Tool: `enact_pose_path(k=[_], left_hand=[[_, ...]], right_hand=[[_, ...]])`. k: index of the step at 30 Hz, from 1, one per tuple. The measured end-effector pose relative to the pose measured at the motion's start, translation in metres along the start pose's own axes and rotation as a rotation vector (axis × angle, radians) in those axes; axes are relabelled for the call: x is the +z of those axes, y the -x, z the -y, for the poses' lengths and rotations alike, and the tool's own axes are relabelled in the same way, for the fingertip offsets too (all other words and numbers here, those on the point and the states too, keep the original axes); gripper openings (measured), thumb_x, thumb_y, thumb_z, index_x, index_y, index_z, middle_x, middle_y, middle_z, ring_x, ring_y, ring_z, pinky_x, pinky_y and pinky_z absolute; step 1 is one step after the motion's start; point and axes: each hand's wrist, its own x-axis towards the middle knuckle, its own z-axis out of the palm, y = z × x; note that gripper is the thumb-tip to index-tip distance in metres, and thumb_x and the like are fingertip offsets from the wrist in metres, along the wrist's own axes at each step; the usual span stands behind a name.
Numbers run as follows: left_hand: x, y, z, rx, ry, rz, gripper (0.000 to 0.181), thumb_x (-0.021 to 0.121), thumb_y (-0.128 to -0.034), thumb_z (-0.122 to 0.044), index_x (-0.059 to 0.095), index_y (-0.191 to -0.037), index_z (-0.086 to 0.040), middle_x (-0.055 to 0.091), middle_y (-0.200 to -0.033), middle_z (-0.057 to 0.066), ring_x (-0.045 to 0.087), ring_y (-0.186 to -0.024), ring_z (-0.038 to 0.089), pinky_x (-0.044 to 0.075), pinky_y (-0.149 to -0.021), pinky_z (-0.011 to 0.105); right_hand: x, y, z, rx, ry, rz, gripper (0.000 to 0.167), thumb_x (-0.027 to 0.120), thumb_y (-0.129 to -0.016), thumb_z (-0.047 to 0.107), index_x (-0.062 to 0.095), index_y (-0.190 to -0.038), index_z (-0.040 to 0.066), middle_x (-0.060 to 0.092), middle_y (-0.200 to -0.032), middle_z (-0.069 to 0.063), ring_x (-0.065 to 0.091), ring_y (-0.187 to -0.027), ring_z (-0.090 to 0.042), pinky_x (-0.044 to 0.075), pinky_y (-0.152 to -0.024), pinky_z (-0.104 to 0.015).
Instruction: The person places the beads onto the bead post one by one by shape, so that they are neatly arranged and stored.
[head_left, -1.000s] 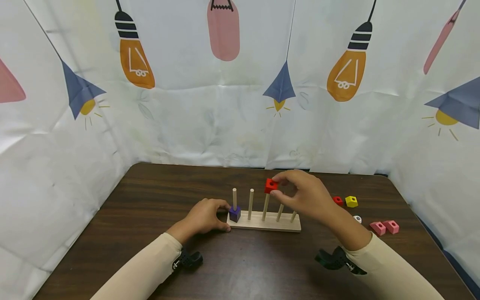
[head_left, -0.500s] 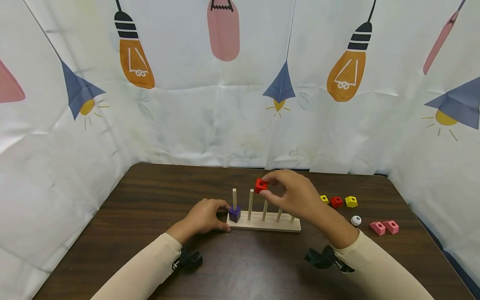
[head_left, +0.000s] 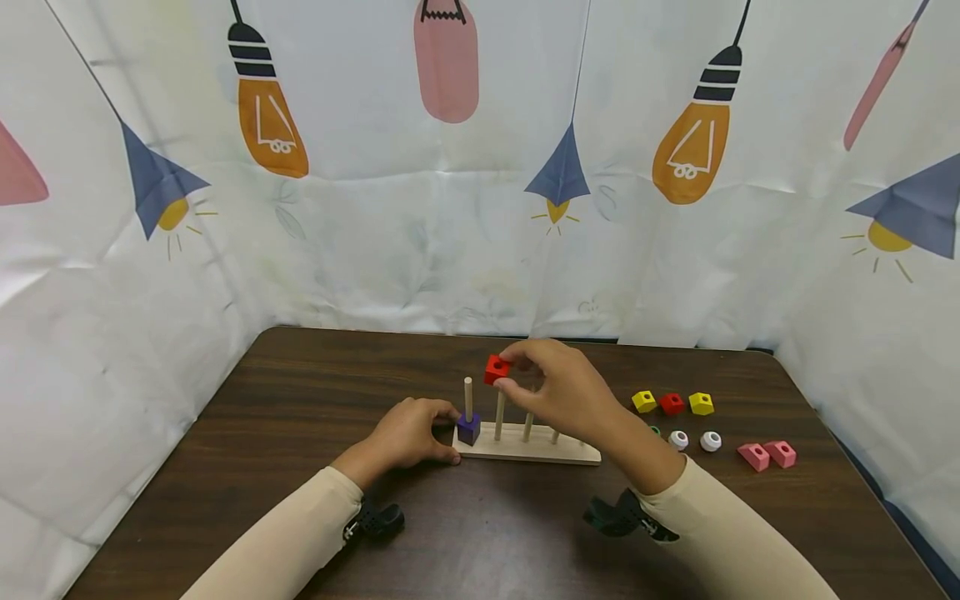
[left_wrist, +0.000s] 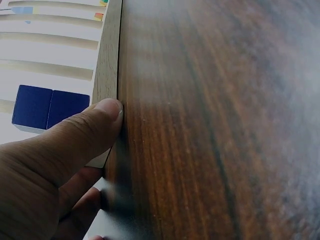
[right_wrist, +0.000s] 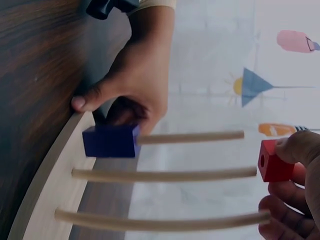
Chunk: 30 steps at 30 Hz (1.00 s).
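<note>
A pale wooden peg board (head_left: 525, 448) with a row of upright pegs stands on the table. My left hand (head_left: 408, 429) grips its left end, the thumb (left_wrist: 107, 112) against the front edge and the fingers behind. Purple blocks (head_left: 468, 429) sit low on the leftmost peg; a seam between two of them shows in the left wrist view. Thumb and fingers of my right hand (head_left: 566, 387) pinch a red block (head_left: 497, 369) with a hole through it. This block is right at the top of the second peg (right_wrist: 165, 174), seemingly just off its tip.
Right of the board lie two yellow blocks (head_left: 643, 402) with a red block (head_left: 672, 404) between them. Nearer are two white beads (head_left: 711, 441), two pink blocks (head_left: 781, 454) and something green (head_left: 656, 431), mostly behind the right arm. A printed curtain (head_left: 480, 250) surrounds the table.
My right hand has carried the red block leftward, from over the middle peg to over the second one. The left hand keeps its hold on the board.
</note>
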Motion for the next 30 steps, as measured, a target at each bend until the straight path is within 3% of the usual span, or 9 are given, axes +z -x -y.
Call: enact_pose_path(k=[13,19,30], left_hand=[[0.000,-0.001,0.002,0.015,0.013,0.005,0.051,0.098,-0.0656,-0.036,0.076,-0.108,-0.020,0.076,-0.110,0.000,0.069,-0.105,0.024,0.054,-0.089,0.047],[0.001,-0.001,0.002,0.008,0.002,0.005,0.051,0.098,-0.0654,-0.038,0.075,-0.108,-0.021,0.075,-0.110,-0.001,0.068,-0.105,0.023,0.054,-0.090,0.047],[0.001,-0.001,0.002,0.002,0.014,0.012,0.052,0.098,-0.0662,-0.036,0.076,-0.110,-0.020,0.076,-0.109,-0.004,0.069,-0.106,0.023,0.054,-0.090,0.047]], right_hand=[[0.020,-0.009,0.011,0.014,-0.051,-0.027,0.029,0.080,-0.091,0.021,0.071,-0.118,0.011,0.068,-0.106,0.005,0.063,-0.096,-0.015,0.054,-0.082,-0.030],[0.026,-0.009,0.014,0.031,-0.093,-0.032,0.029,0.080,-0.091,0.019,0.071,-0.117,0.009,0.068,-0.104,0.004,0.063,-0.093,-0.015,0.056,-0.080,-0.034],[0.032,-0.011,0.022,0.071,-0.056,-0.021,0.028,0.079,-0.092,0.021,0.071,-0.117,0.011,0.069,-0.103,0.005,0.063,-0.090,-0.013,0.053,-0.076,-0.029]])
